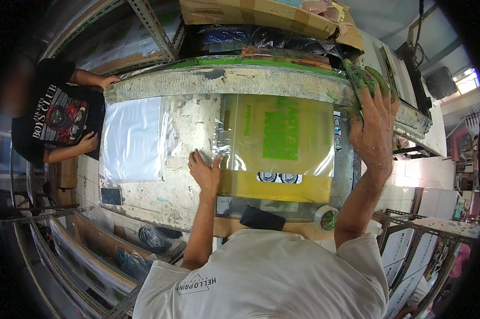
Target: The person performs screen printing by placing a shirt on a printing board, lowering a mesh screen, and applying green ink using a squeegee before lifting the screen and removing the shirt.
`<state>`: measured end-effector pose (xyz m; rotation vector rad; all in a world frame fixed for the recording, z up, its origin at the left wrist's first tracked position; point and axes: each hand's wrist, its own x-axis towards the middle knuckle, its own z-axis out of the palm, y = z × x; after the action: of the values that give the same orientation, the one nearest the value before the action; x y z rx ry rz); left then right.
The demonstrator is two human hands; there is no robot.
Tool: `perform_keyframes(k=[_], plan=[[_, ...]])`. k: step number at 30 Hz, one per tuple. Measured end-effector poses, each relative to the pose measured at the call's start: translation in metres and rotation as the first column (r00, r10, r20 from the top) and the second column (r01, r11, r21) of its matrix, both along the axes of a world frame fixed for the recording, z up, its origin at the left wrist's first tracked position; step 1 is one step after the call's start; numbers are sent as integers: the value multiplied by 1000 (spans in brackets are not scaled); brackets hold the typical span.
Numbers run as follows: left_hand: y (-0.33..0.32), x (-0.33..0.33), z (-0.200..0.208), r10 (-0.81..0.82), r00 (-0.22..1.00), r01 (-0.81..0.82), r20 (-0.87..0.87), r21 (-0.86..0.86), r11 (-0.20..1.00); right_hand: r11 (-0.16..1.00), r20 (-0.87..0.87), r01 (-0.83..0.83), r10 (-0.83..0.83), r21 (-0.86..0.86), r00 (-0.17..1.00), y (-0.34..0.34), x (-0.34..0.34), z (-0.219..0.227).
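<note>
My right hand [375, 119], its fingers smeared green, grips the right end of a worn, paint-crusted screen printing frame [224, 81]. The frame's long edge spans the far side of the table, with green ink along it. My left hand [204, 171] rests with fingers apart at the left edge of a clear plastic bag [234, 125] and holds nothing. This bag lies flat over a yellow sheet [304, 192] and carries green printing. Beneath the bag's near edge shows a sticker [279, 177] with two dark round shapes.
On the table's left lies a stack of white plastic bags [132, 138]; a co-worker in a black shirt [59, 114] stands beside it. Along the near edge are a black object [262, 218] and a tape roll [325, 218]. A cardboard box [266, 18] sits beyond the frame.
</note>
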<state>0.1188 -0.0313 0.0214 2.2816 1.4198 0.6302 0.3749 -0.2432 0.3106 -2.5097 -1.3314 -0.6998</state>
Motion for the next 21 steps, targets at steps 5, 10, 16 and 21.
perform_keyframes(k=[5,10,16,21], plan=[[-19,3,-4,-133,977,113,168,124,986,1000,-9,15,-15,4,1000,-3,-4,1],[-20,17,-10,-85,932,130,354,-107,986,997,43,-60,58,40,997,1,2,3],[-18,49,44,34,774,180,632,-271,946,995,31,-91,90,48,995,2,7,8],[14,52,74,57,666,148,744,-206,967,997,-25,-67,67,25,997,2,7,10]])
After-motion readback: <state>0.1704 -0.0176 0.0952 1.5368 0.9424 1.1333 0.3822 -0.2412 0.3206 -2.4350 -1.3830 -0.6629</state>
